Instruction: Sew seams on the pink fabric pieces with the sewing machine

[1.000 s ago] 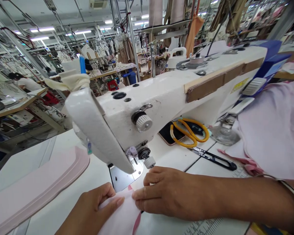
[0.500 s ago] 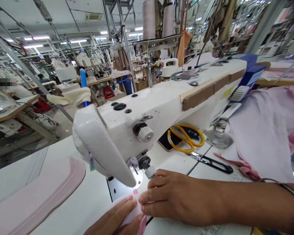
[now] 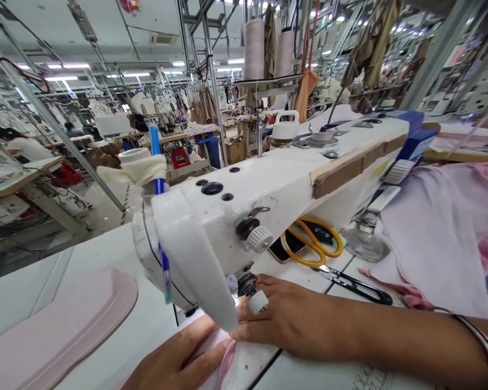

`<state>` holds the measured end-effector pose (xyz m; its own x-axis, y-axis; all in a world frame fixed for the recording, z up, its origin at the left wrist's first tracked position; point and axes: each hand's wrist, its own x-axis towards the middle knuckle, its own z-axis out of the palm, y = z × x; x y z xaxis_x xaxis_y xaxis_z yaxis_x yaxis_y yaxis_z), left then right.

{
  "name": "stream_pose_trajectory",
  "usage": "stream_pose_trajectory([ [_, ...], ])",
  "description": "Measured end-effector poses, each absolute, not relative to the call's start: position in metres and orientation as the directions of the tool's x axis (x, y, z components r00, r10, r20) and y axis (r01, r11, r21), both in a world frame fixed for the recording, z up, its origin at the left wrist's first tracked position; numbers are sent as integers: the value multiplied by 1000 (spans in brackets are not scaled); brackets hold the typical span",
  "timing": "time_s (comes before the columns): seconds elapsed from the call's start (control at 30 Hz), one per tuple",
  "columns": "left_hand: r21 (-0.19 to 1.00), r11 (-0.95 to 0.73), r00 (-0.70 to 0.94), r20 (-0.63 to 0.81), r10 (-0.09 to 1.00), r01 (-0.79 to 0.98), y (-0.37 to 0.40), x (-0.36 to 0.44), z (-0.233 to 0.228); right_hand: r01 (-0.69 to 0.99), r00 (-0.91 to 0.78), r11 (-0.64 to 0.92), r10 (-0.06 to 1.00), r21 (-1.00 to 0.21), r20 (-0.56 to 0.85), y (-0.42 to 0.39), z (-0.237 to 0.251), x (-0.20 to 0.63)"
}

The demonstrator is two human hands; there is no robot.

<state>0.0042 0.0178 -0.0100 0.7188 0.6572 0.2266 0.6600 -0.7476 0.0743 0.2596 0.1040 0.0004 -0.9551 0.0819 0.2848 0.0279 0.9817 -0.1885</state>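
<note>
A small piece of pale pink fabric (image 3: pixel 226 362) with a darker pink edge lies at the needle area of a white sewing machine (image 3: pixel 187 233). My left hand (image 3: pixel 183 352) is on its left side, the fabric held between fingers and thumb. From the right, my right hand (image 3: pixel 282 319) has its fingers bent at the fabric's far end, beside the presser area. The machine's head covers the needle and some of my fingertips. Part of the fabric is hidden under my hands.
Yellow-handled scissors (image 3: pixel 317 244) lie on a phone (image 3: pixel 284 249) under the machine arm, beside a black thread snipper (image 3: pixel 360 287). Pink garment pieces (image 3: pixel 435 227) are heaped at right. A curved pink panel (image 3: pixel 93 325) lies at left. A person (image 3: pixel 22 143) sits farther back.
Both hands have moved forward with the fabric, closer under the machine's head. My right fingers are now partly behind it. The view has tilted slightly up.
</note>
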Motion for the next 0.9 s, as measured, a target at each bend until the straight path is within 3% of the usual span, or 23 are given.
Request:
stream_pose_trajectory([
  [0.33, 42, -712, 672, 298, 678, 700, 14, -9, -31, 113, -951, 958, 181, -262, 250, 105, 1, 258],
  [0.7, 1, -715, 693, 246, 678, 699, 12, -8, -16, 146, -943, 955, 214, -259, 256, 104, -1, 256],
  [0.9, 177, -658, 594, 307, 743, 732, 7, 2, -8, 155, -928, 945, 239, -288, 285, 104, -1, 256],
])
